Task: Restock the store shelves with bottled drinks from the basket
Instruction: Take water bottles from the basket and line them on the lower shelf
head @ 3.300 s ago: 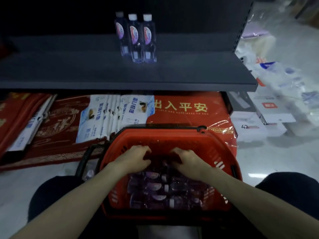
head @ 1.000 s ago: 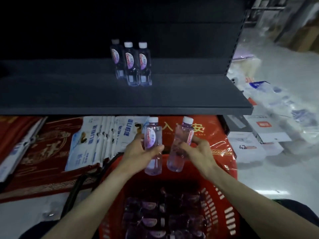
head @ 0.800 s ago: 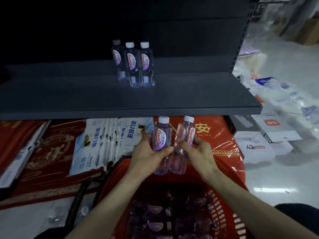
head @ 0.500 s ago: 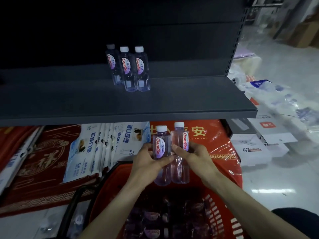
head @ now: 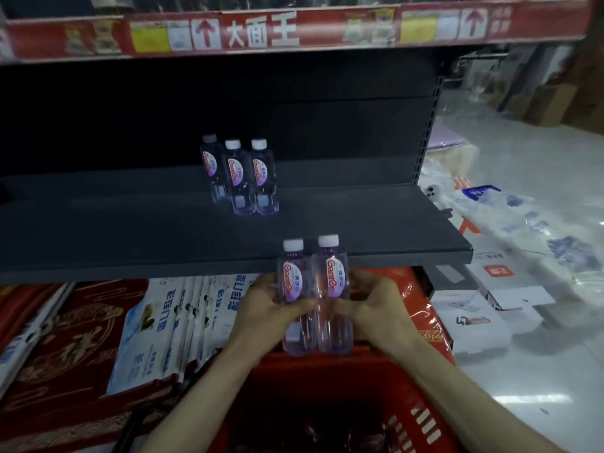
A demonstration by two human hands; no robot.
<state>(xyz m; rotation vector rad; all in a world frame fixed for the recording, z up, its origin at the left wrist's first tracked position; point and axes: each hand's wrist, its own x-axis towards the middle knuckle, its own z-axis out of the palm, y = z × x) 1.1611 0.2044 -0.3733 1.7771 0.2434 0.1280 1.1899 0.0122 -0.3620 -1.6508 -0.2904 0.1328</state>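
- From my head camera I counted five upright bottles: three on the dark shelf (head: 327,220) and two in my hands.
- The three shelf bottles (head: 240,176) stood clustered, touching.
- My left hand (head: 268,308) gripped the left bottle (head: 293,295); my right hand (head: 376,308) gripped the right bottle (head: 334,292), side by side above the red basket (head: 359,371).
- Each was clear with a purplish tint, a white cap and an oval red-lettered label.
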